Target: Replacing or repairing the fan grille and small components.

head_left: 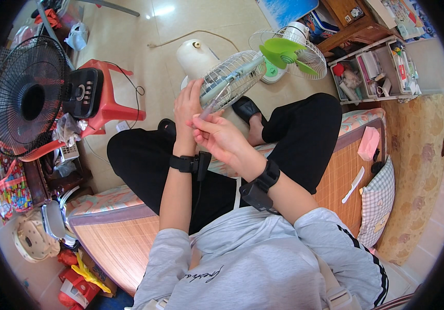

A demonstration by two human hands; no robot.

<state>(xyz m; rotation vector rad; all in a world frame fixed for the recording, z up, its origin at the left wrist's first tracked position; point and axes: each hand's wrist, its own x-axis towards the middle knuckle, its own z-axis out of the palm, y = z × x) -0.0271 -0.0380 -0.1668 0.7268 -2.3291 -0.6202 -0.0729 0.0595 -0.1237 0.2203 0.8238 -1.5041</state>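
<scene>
Ahead of my knees is a white wire fan grille (246, 77), tilted, with a pale grey-green strip across it. My left hand (187, 106) rests against its left end, fingers together and stretched along the edge; what they grip underneath is hidden. My right hand (222, 137) is closed in a pinch on a thin tool (210, 107) with a purplish handle, which looks like a screwdriver. Its tip points at the grille's strip. Behind the grille stands a white rounded fan base (193, 56). Green fan blades (282, 53) sit in another wire cage to the right.
A red stool (105, 103) holding a black fan (30, 101) stands at left. A cord (201, 32) lies on the tiled floor. Storage bins (369, 72) stand at right. On the mat beside me are a white-handled knife (354, 184), a pink tissue pack (369, 143) and a checked pillow (378, 204).
</scene>
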